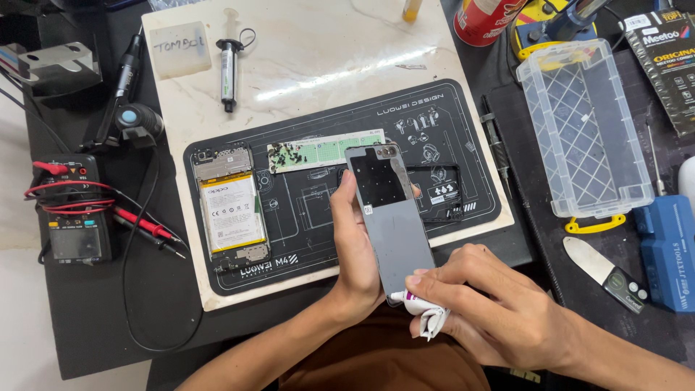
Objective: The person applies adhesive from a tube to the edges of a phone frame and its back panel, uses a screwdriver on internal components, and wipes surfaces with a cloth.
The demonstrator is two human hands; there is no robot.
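I've got the grey phone back cover clamped in my left hand, long axis 12-to-6; right hand, pinching a white cloth, touches its 6 o'clock end w/ a fingertip.

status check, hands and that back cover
Left hand grips grey back cover upright. Right hand presses white cloth to its lower edge. Nothing blocking.

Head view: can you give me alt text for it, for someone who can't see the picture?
The left hand holds a grey phone back cover upright over a black repair mat, while the right hand presses a small white cloth to its lower edge. An opened phone lies on the mat's left side, with a clear plastic box further right.
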